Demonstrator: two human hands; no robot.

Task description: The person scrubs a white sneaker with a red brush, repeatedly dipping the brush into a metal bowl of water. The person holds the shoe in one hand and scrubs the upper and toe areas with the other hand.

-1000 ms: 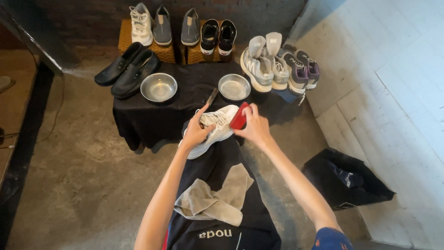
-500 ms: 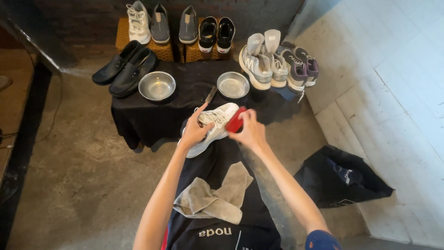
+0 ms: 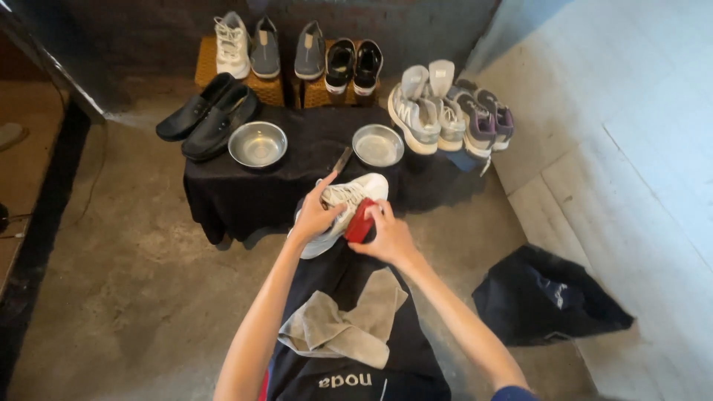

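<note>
One camera sits on the person's head, looking steeply down and forward over both arms. The lap lies nearest at the bottom edge, the black-draped tabletop (image 3: pixel 245 189) sits mid-distance, and the far wall closes the top.

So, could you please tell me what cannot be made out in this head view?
- Red brush: its underside, hidden against the white sneaker under the right hand.
- Sneaker's near side: covered by the left hand.
- Dark tool between the metal bowls: too small to identify.
</note>
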